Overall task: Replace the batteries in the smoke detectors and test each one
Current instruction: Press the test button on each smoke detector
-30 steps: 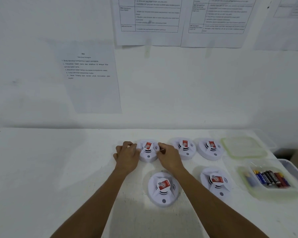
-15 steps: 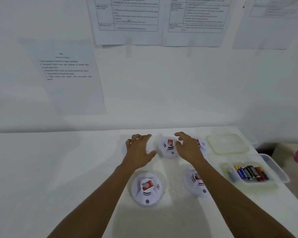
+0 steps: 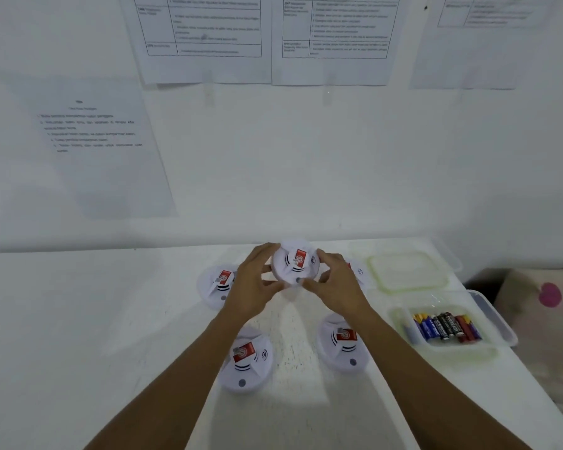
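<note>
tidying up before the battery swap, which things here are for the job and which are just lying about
For the job: smoke detector in the grip of left hand and right hand, other detectors, batteries, tub.
Lying about: lid, wall papers.

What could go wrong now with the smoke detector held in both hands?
1. The white round plastic smoke detector is gripped only at its rim by the left hand and right hand; it could slip.
2. The other white detectors on the table look identical; mixing up done and undone units seems likely.
</note>
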